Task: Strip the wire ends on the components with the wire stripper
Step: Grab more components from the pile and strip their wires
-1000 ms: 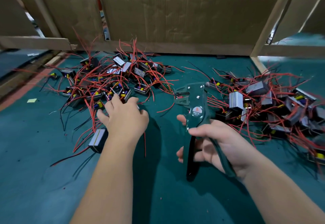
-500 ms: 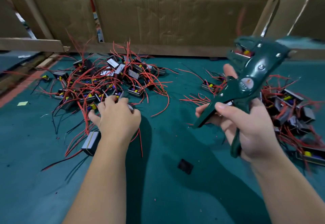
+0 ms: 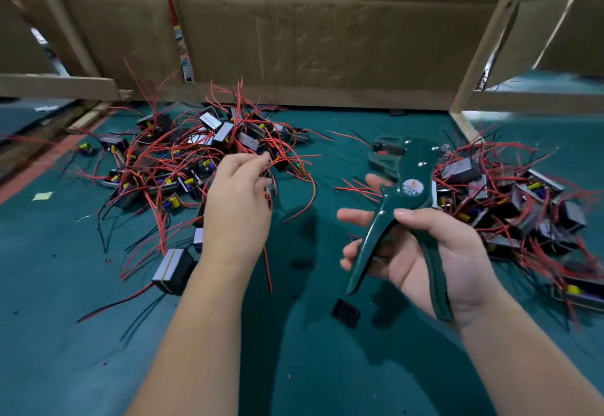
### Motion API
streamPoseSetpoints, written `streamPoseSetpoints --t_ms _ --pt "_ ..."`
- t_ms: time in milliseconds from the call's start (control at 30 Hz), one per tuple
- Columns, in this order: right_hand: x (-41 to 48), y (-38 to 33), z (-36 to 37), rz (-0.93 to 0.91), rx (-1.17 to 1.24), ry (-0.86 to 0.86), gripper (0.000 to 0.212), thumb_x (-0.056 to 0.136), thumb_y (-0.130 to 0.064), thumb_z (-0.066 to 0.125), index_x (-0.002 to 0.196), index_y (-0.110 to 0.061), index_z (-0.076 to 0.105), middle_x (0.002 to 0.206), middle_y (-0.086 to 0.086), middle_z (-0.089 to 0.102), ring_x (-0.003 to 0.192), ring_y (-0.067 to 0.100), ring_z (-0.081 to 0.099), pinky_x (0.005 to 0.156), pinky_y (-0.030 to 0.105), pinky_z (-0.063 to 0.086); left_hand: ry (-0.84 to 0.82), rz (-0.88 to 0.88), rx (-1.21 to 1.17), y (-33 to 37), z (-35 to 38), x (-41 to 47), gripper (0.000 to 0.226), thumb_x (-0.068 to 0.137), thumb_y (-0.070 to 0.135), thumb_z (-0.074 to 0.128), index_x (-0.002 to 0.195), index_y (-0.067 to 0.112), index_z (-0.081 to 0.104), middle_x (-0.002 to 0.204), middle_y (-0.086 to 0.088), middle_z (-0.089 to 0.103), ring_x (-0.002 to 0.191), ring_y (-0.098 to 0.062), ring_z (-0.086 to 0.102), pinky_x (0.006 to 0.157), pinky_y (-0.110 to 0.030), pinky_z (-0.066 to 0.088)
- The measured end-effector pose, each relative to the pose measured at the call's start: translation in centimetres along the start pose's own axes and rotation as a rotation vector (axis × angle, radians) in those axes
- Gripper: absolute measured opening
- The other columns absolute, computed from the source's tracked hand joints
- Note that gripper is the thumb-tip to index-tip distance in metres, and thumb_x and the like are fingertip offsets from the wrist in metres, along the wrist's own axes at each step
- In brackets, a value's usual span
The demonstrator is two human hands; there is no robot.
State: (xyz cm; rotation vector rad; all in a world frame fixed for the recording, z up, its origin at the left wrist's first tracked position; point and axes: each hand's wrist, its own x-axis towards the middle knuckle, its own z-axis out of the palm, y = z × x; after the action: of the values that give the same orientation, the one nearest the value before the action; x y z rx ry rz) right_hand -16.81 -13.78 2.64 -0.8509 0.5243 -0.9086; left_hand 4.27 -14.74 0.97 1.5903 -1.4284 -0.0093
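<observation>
My right hand [image 3: 421, 252] holds the dark green wire stripper [image 3: 405, 193] by its two handles, jaws pointing up and away, handles spread. My left hand [image 3: 237, 200] hovers over the near edge of the left pile of components [image 3: 183, 160], small black boxes with red and black wires. Its fingers pinch red wires [image 3: 276, 167] of a component that trail below the hand; the component itself is hidden by the hand. A second pile of components [image 3: 510, 200] lies on the right, behind the stripper.
The work surface is a green mat [image 3: 65, 334]. A small black square piece [image 3: 345, 312] lies on it below the stripper. A single component [image 3: 173, 270] rests apart, left of my left forearm. Cardboard walls [image 3: 310, 30] and wooden rails close off the back.
My left hand has lifted off the pile and moved right, now pinching red wires. My right hand brought the stripper down and leftwards from its raised position. A black piece appeared on the mat.
</observation>
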Motion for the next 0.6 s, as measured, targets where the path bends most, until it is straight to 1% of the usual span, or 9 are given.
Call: streamPoseSetpoints --t_ms 67,100,167,200,267,333,433,533,600 --pt "0.0 0.1 0.1 0.026 0.023 0.013 0.074 0.061 -0.021 0.06 0.134 -0.014 0.048 0.104 0.029 0.066 0.067 0.039 0.065 0.067 0.051 0.056 -0.077 -0.045 0.078 -0.2 0.2 -0.2 0.033 0.089 0.011 0.063 0.122 0.015 0.062 0.113 -0.004 0.057 0.095 -0.02 0.061 0.089 -0.02 0.039" --pt "0.1 0.1 0.1 0.033 0.03 0.018 0.076 0.059 -0.022 0.063 0.134 -0.014 0.049 0.102 0.029 0.067 0.067 0.039 0.065 0.067 0.051 0.056 -0.107 -0.096 0.177 -0.6 0.4 -0.4 0.033 0.087 0.027 0.066 0.12 0.022 0.062 0.112 0.001 0.058 0.102 -0.02 0.058 0.094 -0.03 0.034" --pt "0.1 0.2 0.1 0.043 0.046 0.014 0.082 0.053 -0.024 0.075 0.131 -0.014 0.052 0.101 0.028 0.067 0.068 0.039 0.065 0.067 0.05 0.056 -0.163 -0.236 0.415 -1.0 0.2 -0.5 0.039 0.079 0.058 0.066 0.108 0.032 0.062 0.1 0.009 0.062 0.106 -0.022 0.052 0.091 -0.037 0.018" --pt "0.1 0.2 0.1 0.05 0.051 0.01 0.086 0.049 -0.025 0.08 0.13 -0.014 0.053 0.1 0.028 0.067 0.069 0.04 0.066 0.067 0.05 0.056 -0.174 -0.298 0.473 -0.9 0.1 -0.5 0.039 0.075 0.065 0.065 0.098 0.033 0.062 0.092 0.012 0.063 0.105 -0.023 0.05 0.088 -0.037 0.015" --pt "0.1 0.4 0.0 0.067 0.051 0.001 0.089 0.046 -0.026 0.083 0.13 -0.015 0.054 0.1 0.028 0.067 0.07 0.04 0.066 0.068 0.05 0.056 -0.158 -0.338 0.501 -0.8 0.1 -0.6 0.033 0.073 0.062 0.066 0.076 0.029 0.063 0.074 0.011 0.064 0.1 -0.024 0.047 0.087 -0.039 0.014" --pt "0.0 0.5 0.1 0.084 0.058 -0.009 0.09 0.046 -0.026 0.083 0.13 -0.015 0.054 0.1 0.028 0.067 0.07 0.041 0.065 0.068 0.051 0.055 -0.139 -0.325 0.503 -0.7 0.2 -0.6 0.028 0.076 0.049 0.067 0.062 0.025 0.065 0.062 0.007 0.061 0.095 -0.023 0.044 0.087 -0.04 0.014" --pt "0.0 0.7 0.2 0.108 0.074 -0.008 0.092 0.042 -0.026 0.086 0.128 -0.014 0.056 0.105 0.028 0.066 0.07 0.041 0.065 0.068 0.052 0.055 -0.131 -0.278 0.405 -0.3 0.3 -0.6 0.025 0.084 0.042 0.064 0.062 0.029 0.063 0.059 0.011 0.056 0.098 -0.02 0.046 0.085 -0.037 0.015" --pt "-0.1 0.6 0.3 0.107 0.112 -0.047 0.086 0.044 -0.025 0.085 0.126 -0.015 0.06 0.12 0.027 0.061 0.07 0.039 0.065 0.068 0.05 0.055 -0.115 -0.207 -0.01 0.8 0.1 -0.5 0.022 0.085 0.037 0.067 0.065 0.031 0.06 0.06 0.017 0.057 0.079 -0.01 0.055 0.08 -0.028 0.03" --pt "-0.2 0.3 0.3 0.095 0.163 -0.104 0.08 0.049 -0.026 0.083 0.125 -0.015 0.062 0.128 0.024 0.058 0.071 0.037 0.066 0.07 0.049 0.055 -0.161 -0.17 -0.369 1.9 0.1 -0.6 0.016 0.084 0.023 0.072 0.069 0.022 0.065 0.06 0.012 0.063 0.061 -0.002 0.055 0.065 -0.017 0.041"
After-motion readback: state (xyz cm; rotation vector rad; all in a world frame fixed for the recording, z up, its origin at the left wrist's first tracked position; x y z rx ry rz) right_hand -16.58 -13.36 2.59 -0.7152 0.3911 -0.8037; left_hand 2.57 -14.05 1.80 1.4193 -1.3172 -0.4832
